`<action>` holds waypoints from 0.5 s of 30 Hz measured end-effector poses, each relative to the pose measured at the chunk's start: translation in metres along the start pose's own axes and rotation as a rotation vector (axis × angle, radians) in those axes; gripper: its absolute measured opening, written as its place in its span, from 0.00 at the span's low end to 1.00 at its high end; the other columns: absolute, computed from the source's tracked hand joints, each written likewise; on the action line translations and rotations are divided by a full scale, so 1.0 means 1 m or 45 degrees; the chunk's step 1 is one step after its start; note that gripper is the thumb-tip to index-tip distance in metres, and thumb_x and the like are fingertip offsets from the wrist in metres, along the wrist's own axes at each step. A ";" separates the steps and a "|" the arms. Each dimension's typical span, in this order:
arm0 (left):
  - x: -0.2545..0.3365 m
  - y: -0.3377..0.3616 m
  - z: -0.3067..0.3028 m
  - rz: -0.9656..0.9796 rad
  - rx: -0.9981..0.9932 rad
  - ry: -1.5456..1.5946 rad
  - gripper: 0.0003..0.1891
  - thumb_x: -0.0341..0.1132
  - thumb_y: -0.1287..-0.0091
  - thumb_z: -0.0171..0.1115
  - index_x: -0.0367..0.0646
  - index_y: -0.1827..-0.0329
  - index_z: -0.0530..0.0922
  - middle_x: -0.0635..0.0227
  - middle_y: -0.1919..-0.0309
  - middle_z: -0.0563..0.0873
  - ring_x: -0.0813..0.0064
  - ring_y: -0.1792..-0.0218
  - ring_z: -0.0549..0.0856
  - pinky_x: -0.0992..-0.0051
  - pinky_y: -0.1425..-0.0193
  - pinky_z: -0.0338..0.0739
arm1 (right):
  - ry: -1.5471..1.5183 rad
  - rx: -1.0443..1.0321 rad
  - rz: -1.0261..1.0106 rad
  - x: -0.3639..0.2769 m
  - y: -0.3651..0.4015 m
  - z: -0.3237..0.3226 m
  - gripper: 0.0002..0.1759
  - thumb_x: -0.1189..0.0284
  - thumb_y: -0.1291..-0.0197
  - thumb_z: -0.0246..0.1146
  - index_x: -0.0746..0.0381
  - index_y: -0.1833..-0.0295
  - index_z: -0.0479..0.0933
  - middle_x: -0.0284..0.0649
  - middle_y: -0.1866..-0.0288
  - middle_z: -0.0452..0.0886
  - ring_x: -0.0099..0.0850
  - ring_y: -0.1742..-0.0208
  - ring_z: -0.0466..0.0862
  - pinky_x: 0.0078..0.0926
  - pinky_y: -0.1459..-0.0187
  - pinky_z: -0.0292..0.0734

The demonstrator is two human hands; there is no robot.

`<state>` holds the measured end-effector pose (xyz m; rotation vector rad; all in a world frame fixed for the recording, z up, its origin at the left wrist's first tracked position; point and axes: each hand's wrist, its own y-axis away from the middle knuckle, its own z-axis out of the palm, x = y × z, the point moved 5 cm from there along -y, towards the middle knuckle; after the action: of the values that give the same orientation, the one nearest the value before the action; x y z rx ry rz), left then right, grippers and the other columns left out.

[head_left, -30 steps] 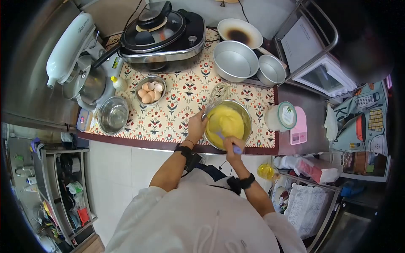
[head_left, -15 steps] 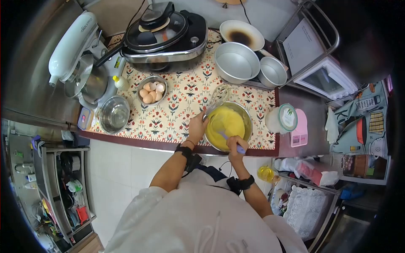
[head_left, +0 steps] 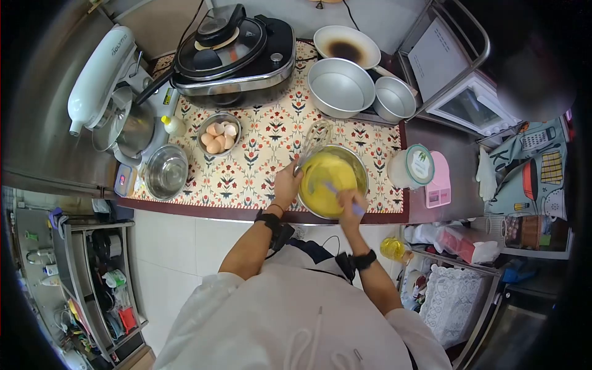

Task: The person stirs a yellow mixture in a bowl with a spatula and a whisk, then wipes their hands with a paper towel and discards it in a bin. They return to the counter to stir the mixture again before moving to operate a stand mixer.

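Yellow batter (head_left: pixel 336 168) fills much of a metal mixing bowl (head_left: pixel 365 172) at the table's front edge. My left hand (head_left: pixel 287 184) is closed around the handle of a balloon whisk (head_left: pixel 316 137), right at the bowl's left rim; the whisk's wire end points away from me, beyond the bowl. A purple-handled spatula (head_left: pixel 332 187) dips into the batter, its blade hidden there. My right hand (head_left: pixel 350 202), slightly blurred, grips its handle over the bowl's near right side.
Eggshells fill a small bowl (head_left: pixel 203 148) at left, near another metal bowl (head_left: pixel 165 172) and a stand mixer (head_left: pixel 102 77). An electric pan (head_left: pixel 234 80) stands behind. Cake tins (head_left: pixel 341 86) sit at back right. A lidded tub (head_left: pixel 419 165) and pink scale (head_left: pixel 439 185) lie right.
My right hand has shifted slightly right and toward the bowl's middle with the spatula, stirring the batter into a new swirl. My left hand keeps holding the whisk at the rim.
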<state>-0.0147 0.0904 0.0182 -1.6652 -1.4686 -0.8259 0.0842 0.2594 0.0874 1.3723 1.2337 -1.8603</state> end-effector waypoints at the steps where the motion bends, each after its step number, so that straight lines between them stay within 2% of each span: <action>1: -0.002 0.002 0.000 -0.029 -0.019 -0.010 0.18 0.31 0.45 0.59 0.36 0.50 0.76 0.51 0.83 0.77 0.61 0.84 0.77 0.68 0.76 0.71 | 0.087 -0.139 0.004 -0.006 0.015 0.005 0.17 0.77 0.40 0.52 0.61 0.82 0.59 0.32 0.86 0.64 0.19 0.83 0.63 0.18 0.78 0.60; 4: -0.001 0.002 0.000 0.099 0.068 -0.005 0.17 0.31 0.45 0.58 0.35 0.51 0.76 0.51 0.83 0.77 0.62 0.84 0.77 0.68 0.76 0.71 | -0.161 -0.164 0.311 -0.013 0.010 -0.008 0.17 0.77 0.40 0.51 0.61 0.82 0.60 0.33 0.86 0.66 0.20 0.84 0.65 0.19 0.78 0.61; 5: -0.002 0.001 0.001 0.095 0.054 -0.009 0.17 0.31 0.45 0.58 0.35 0.51 0.76 0.51 0.83 0.77 0.61 0.84 0.77 0.67 0.76 0.71 | -0.193 -0.061 0.351 -0.013 -0.009 -0.014 0.17 0.76 0.40 0.51 0.61 0.82 0.60 0.32 0.87 0.64 0.20 0.86 0.63 0.18 0.80 0.60; 7: -0.003 0.001 0.001 0.080 0.030 -0.019 0.17 0.31 0.45 0.58 0.35 0.52 0.76 0.51 0.83 0.77 0.61 0.84 0.77 0.67 0.76 0.71 | -0.498 0.100 0.566 -0.023 -0.048 -0.026 0.16 0.77 0.41 0.51 0.60 0.81 0.60 0.30 0.89 0.60 0.20 0.87 0.61 0.17 0.81 0.58; 10: -0.003 0.002 0.001 -0.015 -0.046 -0.036 0.17 0.31 0.44 0.58 0.35 0.51 0.76 0.51 0.83 0.78 0.60 0.83 0.78 0.67 0.76 0.72 | -0.524 0.262 0.272 -0.058 -0.076 -0.025 0.16 0.77 0.41 0.51 0.58 0.81 0.58 0.29 0.89 0.57 0.19 0.88 0.58 0.17 0.81 0.57; 11: -0.001 0.001 0.001 0.011 -0.028 -0.034 0.17 0.31 0.44 0.58 0.35 0.52 0.76 0.51 0.83 0.77 0.60 0.83 0.78 0.67 0.76 0.72 | -0.489 0.325 0.157 -0.044 -0.074 -0.024 0.15 0.77 0.41 0.51 0.59 0.80 0.60 0.30 0.88 0.59 0.20 0.87 0.60 0.19 0.80 0.58; 13: -0.003 0.002 0.001 0.057 0.002 -0.034 0.17 0.32 0.44 0.57 0.35 0.52 0.77 0.51 0.83 0.77 0.60 0.83 0.78 0.67 0.75 0.72 | -0.097 0.347 0.040 -0.008 -0.051 -0.013 0.15 0.77 0.40 0.51 0.60 0.80 0.61 0.31 0.87 0.62 0.21 0.85 0.63 0.20 0.79 0.60; 15: -0.001 0.002 0.000 0.044 0.011 -0.069 0.17 0.32 0.44 0.57 0.35 0.52 0.77 0.51 0.83 0.78 0.60 0.83 0.78 0.67 0.75 0.72 | -0.013 0.170 -0.031 0.017 -0.008 0.004 0.14 0.79 0.41 0.51 0.62 0.80 0.62 0.32 0.87 0.64 0.22 0.83 0.65 0.22 0.78 0.62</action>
<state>-0.0128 0.0898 0.0174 -1.7134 -1.4742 -0.7599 0.0703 0.2613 0.0746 1.4209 1.1438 -1.9952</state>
